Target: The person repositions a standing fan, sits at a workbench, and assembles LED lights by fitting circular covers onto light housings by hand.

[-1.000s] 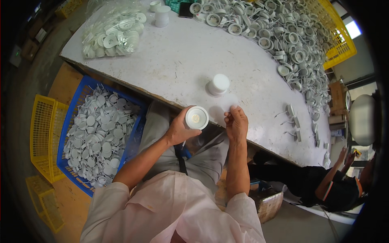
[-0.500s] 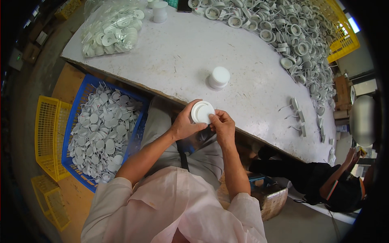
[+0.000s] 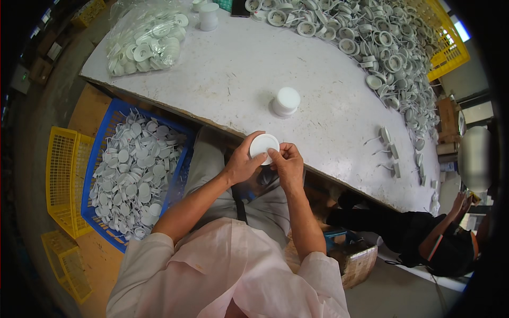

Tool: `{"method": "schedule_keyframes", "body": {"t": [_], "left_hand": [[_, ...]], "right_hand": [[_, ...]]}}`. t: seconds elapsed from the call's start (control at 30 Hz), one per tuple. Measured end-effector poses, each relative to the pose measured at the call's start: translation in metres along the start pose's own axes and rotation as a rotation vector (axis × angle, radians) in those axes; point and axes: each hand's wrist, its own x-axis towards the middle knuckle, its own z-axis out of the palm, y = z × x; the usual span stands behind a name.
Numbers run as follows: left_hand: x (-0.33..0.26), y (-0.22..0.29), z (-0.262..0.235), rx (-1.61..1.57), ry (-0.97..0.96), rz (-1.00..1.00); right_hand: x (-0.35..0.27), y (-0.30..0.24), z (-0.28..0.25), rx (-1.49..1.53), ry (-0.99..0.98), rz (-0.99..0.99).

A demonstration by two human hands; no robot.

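My left hand (image 3: 245, 160) is closed round the left side of a white round lamp housing (image 3: 263, 146), held just off the near edge of the table. A flat white disc fills its face, inside the rim. From the right, my right hand (image 3: 288, 163) grips the same piece, its thumb pressed on the face near the lower right edge. Both thumbs rest on the front; the fingers behind are partly hidden. Beyond my hands a short stack of white discs (image 3: 287, 100) stands on the table.
A large heap of round lamp pieces with wires (image 3: 392, 50) covers the table's far right. At the far left lies a clear bag of white rings (image 3: 146, 45). A blue basket (image 3: 91, 204) of wired discs stands left of my legs. A person (image 3: 424, 241) works at right.
The white disc, which sat off-centre on the ring, now lies centred within the rim. My right hand has shifted slightly left, and my left thumb has moved up onto the face.
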Motion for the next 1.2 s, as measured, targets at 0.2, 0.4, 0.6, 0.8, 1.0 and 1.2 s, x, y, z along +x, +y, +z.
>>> {"method": "schedule_keyframes", "body": {"t": [0.2, 0.4, 0.6, 0.8, 1.0, 1.2], "left_hand": [[-0.002, 0.001, -0.003, 0.049, -0.014, 0.005], [0.003, 0.003, 0.002, 0.111, -0.031, 0.013], [0.003, -0.003, -0.004, -0.028, 0.040, -0.026], [-0.007, -0.030, -0.079, -0.112, 0.416, -0.108], [-0.057, -0.089, -0.250, -0.123, 0.782, -0.175], [-0.157, -0.166, -0.370, -0.030, 0.986, -0.515]], "right_hand": [[-0.004, -0.004, 0.003, 0.009, -0.013, 0.033], [-0.006, -0.008, 0.000, 0.021, -0.010, 0.058], [-0.011, -0.013, 0.005, -0.064, -0.012, 0.075], [0.015, -0.031, -0.068, 0.027, 0.253, -0.124], [0.082, -0.032, -0.255, -0.486, 0.905, -0.427], [0.101, -0.080, -0.254, -1.111, 0.978, 0.040]]}}
